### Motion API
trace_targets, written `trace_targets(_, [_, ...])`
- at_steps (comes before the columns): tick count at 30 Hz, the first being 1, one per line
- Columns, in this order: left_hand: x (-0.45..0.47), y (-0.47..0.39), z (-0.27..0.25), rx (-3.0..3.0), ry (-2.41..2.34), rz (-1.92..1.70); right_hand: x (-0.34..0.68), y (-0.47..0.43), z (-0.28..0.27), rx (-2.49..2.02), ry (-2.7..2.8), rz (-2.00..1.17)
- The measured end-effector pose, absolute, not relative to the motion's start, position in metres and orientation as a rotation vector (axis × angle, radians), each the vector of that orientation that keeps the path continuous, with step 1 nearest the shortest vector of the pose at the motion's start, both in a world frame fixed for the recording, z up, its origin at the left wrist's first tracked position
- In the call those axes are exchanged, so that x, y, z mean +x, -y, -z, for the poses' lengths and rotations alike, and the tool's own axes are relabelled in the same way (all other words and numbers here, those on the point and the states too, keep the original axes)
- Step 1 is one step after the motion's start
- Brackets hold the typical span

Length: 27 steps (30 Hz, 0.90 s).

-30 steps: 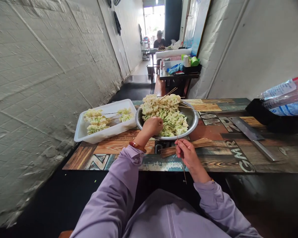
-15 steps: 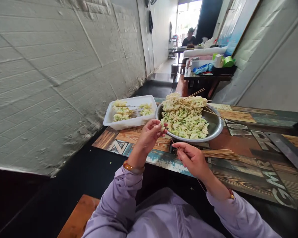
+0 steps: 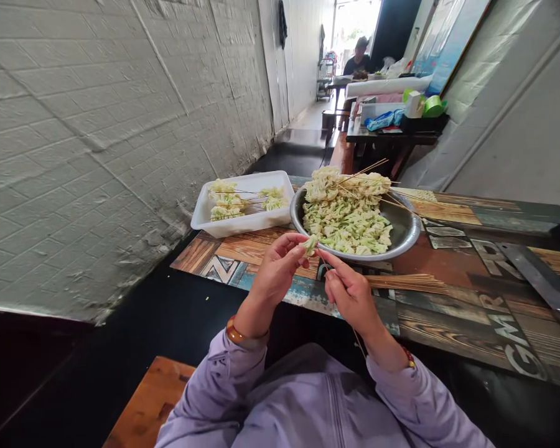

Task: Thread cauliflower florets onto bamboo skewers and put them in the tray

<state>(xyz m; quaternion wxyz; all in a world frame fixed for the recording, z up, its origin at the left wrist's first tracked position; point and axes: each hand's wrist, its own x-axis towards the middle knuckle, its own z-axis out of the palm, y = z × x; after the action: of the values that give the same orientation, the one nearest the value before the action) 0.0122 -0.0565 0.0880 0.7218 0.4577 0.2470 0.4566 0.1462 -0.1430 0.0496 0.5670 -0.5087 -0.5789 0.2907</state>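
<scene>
A small cauliflower floret (image 3: 310,246), creamy with pale green stems, is pinched between the fingers of the left hand (image 3: 280,264), just in front of the metal bowl (image 3: 413,235). The right hand's (image 3: 353,297) fingers are clamped on a thin skewer (image 3: 359,344) beside it. The bench (image 3: 254,250) has a multicoloured, lettered plank pattern; a pale brick-patterned wall (image 3: 98,106) runs towards a bright doorway (image 3: 354,22).

Seemingly small eatery: tables (image 3: 448,264) lined toward bright doorway (image 3: 357,23), metal bowl (image 3: 407,235) of cauliflower (image 3: 354,225), skewers (image 3: 410,283), cleaver (image 3: 534,274).
</scene>
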Motion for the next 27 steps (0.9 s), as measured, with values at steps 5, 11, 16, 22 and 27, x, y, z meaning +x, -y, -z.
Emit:
trace_targets(5, [0.007,0.059,-0.085,0.991,-0.550,-1.054,0.141,0.144,-0.046,-1.173,1.398,-0.708])
trace_targets(11, [-0.004,0.061,-0.083,0.872,-0.600,-0.985,0.133,0.146,-0.044,-1.210,1.387,-0.740])
trace_targets(16, [-0.011,0.063,-0.082,0.757,-0.636,-0.969,0.124,0.148,-0.048,-1.250,1.421,-0.709])
trace_targets(22, [-0.016,0.064,-0.080,0.733,-0.643,-0.992,0.120,0.148,-0.046,-1.277,1.507,-0.631])
trace_targets(27, [-0.019,0.065,-0.081,0.768,-0.656,-1.004,0.118,0.147,-0.044,-1.286,1.530,-0.607])
